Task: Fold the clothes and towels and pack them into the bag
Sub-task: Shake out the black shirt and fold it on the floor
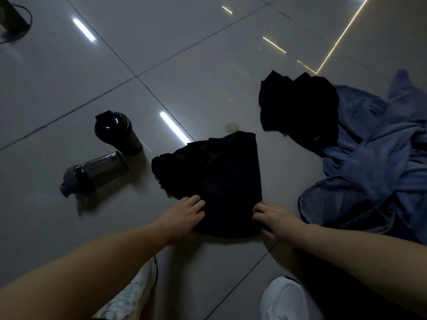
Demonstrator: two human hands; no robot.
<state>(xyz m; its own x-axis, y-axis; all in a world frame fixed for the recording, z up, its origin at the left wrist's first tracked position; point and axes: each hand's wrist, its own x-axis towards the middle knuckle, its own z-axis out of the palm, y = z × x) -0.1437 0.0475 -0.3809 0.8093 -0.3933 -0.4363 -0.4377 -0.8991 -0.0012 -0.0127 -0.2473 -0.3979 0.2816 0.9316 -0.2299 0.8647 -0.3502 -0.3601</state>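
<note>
Now | left hand flat on limp black garment | right hand pinches hem

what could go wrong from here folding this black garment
1. The black garment's far left edge is bunched; with the left hand and right hand at its near edge, folding now may trap creases.
2. The upright black bottle stands close to that bunched side; a swung fold could tip it.
3. The crumpled blue cloth lies beside the right hand and might get dragged in.

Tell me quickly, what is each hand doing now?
Left hand: fingers on the black cloth, grip unclear.
Right hand: fingers curled on the same cloth.
</note>
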